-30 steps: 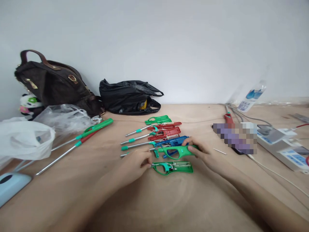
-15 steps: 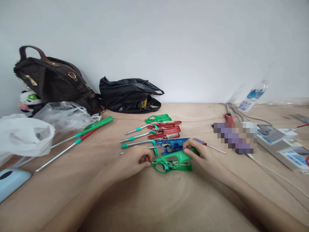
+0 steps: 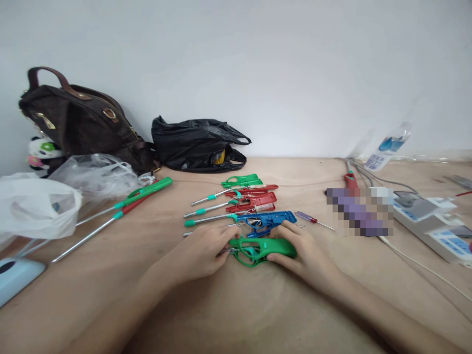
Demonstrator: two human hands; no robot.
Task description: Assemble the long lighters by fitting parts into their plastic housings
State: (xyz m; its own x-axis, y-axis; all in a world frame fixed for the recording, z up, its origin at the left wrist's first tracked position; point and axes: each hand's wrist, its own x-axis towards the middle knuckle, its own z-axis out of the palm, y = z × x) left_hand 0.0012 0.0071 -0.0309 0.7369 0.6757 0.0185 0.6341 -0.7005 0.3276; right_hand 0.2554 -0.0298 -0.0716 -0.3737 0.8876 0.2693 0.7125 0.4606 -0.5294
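A green plastic lighter handle (image 3: 258,249) lies on the wooden table (image 3: 236,305) just in front of me, its two shell halves closed together. My left hand (image 3: 206,250) pinches its left end, fingers curled. My right hand (image 3: 302,253) presses on its right end with fingers wrapped over the shell. Right behind lie an opened blue handle (image 3: 269,220), opened red handles (image 3: 254,200) and a green shell (image 3: 241,182), with metal rods tipped in teal (image 3: 206,210).
A small purple-handled screwdriver (image 3: 311,220) lies right of the blue handle. Long green and red lighters (image 3: 140,197) rest at left near clear plastic bags (image 3: 40,206). A brown handbag (image 3: 81,123) and black bag (image 3: 199,146) stand by the wall. A power strip (image 3: 431,221) is at right.
My right hand brought the loose green shell down onto the open green half and now presses it closed. The left hand stayed at the handle's left end. The screwdriver came into view.
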